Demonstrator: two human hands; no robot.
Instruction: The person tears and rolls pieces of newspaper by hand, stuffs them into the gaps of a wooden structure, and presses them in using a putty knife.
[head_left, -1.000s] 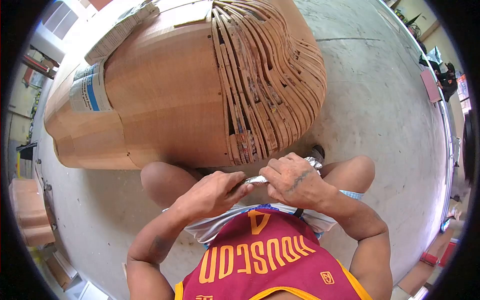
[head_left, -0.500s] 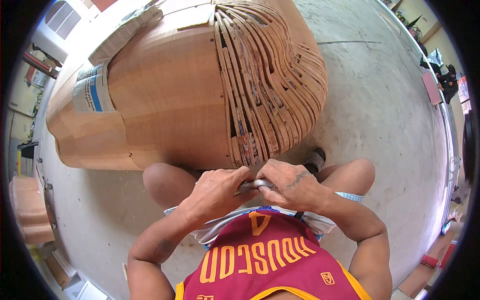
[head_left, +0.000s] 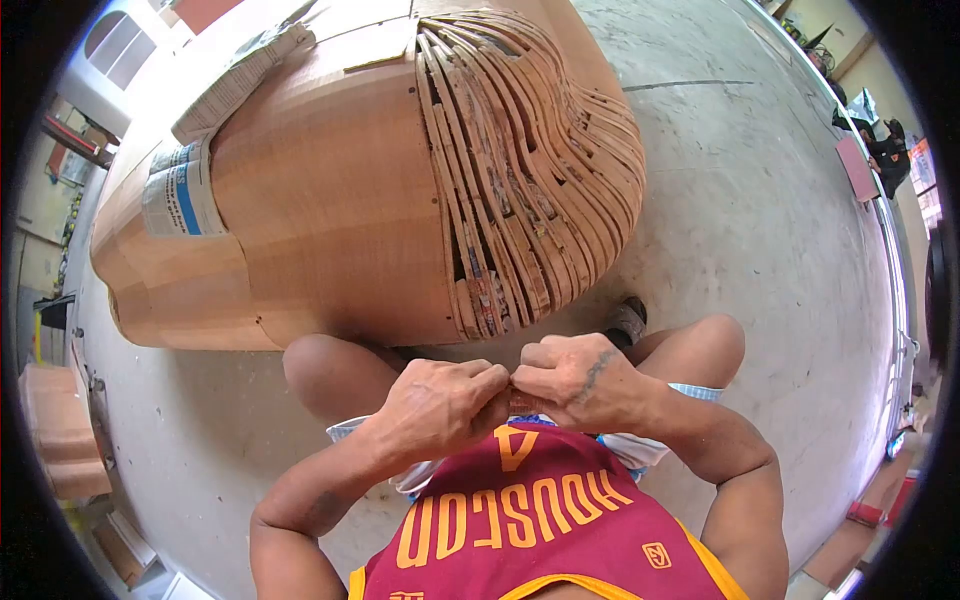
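My left hand (head_left: 440, 400) and my right hand (head_left: 585, 378) are closed, knuckles up, and meet in front of my shirt above my lap. Pinched between them is a small folded piece of paper (head_left: 525, 404), mostly hidden by the fingers. Only a reddish, printed-looking bit shows below the fingertips. Just beyond the hands stands a large rounded form (head_left: 340, 200) covered in thin brown sheet. Its right end is built of many narrow curved strips (head_left: 560, 210) with dark gaps, and crumpled printed paper shows in some of them.
Newspaper (head_left: 185, 190) lies on the form's left side, with a folded bundle (head_left: 245, 80) above it. My bent knees flank the hands on the concrete floor (head_left: 730, 200). A brown curved piece (head_left: 62, 430) stands at far left. Someone in dark clothing (head_left: 888, 155) is at far right.
My hands have drawn together and turned knuckles up, slightly lower. The grey folded piece that showed between them is now mostly covered. The view has shifted slightly.
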